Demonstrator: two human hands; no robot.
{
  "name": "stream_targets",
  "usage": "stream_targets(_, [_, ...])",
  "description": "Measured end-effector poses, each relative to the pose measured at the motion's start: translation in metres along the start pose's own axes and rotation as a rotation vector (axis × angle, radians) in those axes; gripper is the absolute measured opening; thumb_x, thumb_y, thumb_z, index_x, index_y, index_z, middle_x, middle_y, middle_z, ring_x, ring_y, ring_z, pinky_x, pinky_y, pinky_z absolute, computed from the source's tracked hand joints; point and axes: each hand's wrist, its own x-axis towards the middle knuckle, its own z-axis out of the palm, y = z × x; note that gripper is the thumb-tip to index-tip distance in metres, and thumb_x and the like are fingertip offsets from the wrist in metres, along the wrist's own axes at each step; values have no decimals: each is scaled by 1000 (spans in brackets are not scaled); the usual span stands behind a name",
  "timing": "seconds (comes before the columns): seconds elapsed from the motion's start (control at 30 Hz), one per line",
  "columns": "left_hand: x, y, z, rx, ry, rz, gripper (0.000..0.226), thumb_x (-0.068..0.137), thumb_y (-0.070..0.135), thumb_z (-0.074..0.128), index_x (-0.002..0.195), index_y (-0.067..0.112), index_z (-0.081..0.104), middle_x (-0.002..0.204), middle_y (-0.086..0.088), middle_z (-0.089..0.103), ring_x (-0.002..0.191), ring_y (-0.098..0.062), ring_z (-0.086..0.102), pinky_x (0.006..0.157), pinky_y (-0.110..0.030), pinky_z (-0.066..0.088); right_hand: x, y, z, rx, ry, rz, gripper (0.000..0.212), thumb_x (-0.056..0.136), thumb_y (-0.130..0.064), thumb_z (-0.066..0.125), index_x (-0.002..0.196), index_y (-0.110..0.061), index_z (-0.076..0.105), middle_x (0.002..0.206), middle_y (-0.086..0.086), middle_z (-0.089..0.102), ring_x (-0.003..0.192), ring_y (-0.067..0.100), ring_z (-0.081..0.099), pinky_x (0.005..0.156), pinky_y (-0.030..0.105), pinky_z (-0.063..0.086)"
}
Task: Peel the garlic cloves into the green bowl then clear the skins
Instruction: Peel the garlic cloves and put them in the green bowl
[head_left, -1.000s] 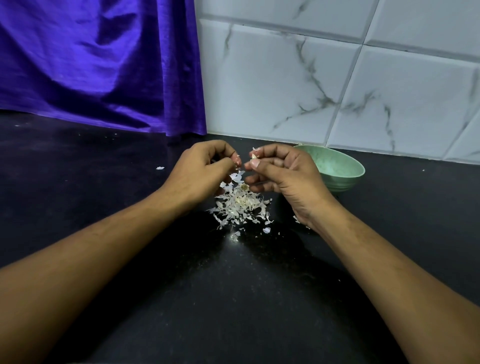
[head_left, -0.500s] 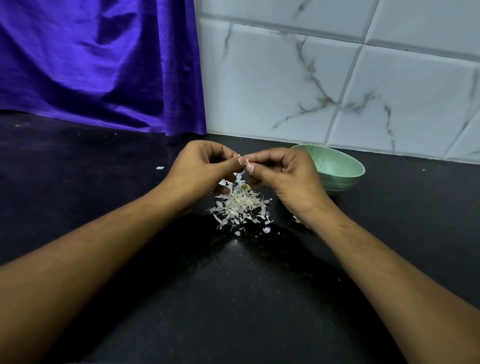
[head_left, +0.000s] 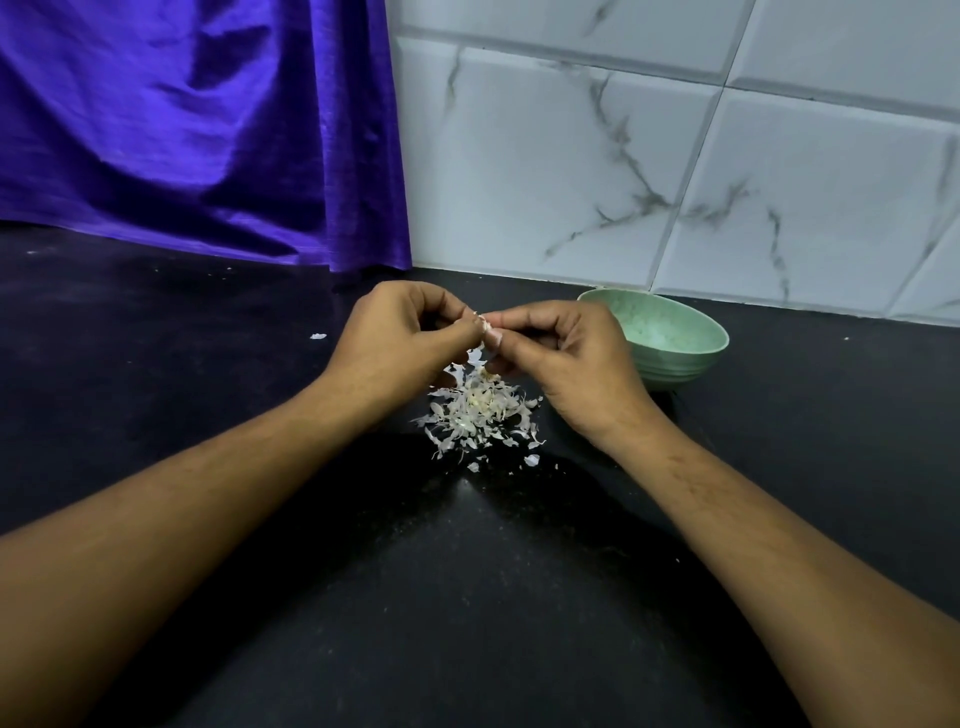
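Observation:
My left hand (head_left: 400, 338) and my right hand (head_left: 566, 358) meet fingertip to fingertip above the black counter, both pinching a small garlic clove (head_left: 485, 326) of which only a pale sliver shows. Directly below them lies a pile of white garlic skins (head_left: 478, 415), with a few yellowish bits in it. The green bowl (head_left: 675, 338) stands just right of my right hand, near the wall; its inside looks pale, and my hand hides its left part.
The black counter (head_left: 467, 597) stretches towards me. A purple cloth (head_left: 197, 130) hangs at the back left and a marble-tiled wall (head_left: 675, 156) rises behind the bowl. One stray skin flake (head_left: 318, 336) lies left of my left hand.
My hands were slightly apart a second ago and have since closed together, fingertips now meeting on the clove. The skin pile and the bowl have not moved.

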Motion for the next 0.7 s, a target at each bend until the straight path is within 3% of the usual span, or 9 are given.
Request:
stream_targets(0.23, [-1, 4, 2, -69, -14, -22, 22, 75, 37, 72, 77, 15, 75, 77, -13, 74, 77, -35, 72, 70, -53, 65, -1, -3, 5, 176, -16, 65, 16, 91, 0, 73, 107, -1, 77, 86, 13, 79, 71, 20, 72, 70, 31, 62])
stream_targets(0.3, [-1, 3, 4, -93, -41, -23, 20, 82, 33, 75, 79, 13, 73, 81, -19, 72, 74, -28, 68, 70, -51, 65, -1, -3, 4, 225, -15, 88, 15, 90, 1, 73, 104, -3, 77, 85, 12, 79, 72, 20, 72, 71, 31, 62])
stream_targets(0.43, [0, 1, 5, -109, -54, -36, 16, 95, 23, 69, 84, 12, 69, 78, -8, 68, 73, -15, 68, 68, -45, 65, 0, -4, 1, 330, 1, 135, 15, 92, 3, 70, 105, -1, 75, 88, 15, 77, 75, 22, 72, 71, 34, 64])
stream_targets(0.57, [2, 1, 1, -91, -13, -57, 16, 97, 18, 62, 85, 10, 68, 75, -1, 68, 75, -16, 68, 66, -42, 64, 1, -6, -2, 344, 20, 168, 17, 92, 1, 70, 109, 1, 74, 95, 17, 76, 81, 25, 73, 70, 33, 64])
stream_targets(0.7, [-1, 2, 1, 5, -7, -21, 28, 97, 27, 68, 76, 8, 66, 75, -8, 71, 70, -13, 67, 59, -31, 61, 1, -6, -3, 323, 28, 183, 18, 93, 2, 70, 111, -2, 70, 97, 22, 73, 75, 24, 73, 68, 34, 64])
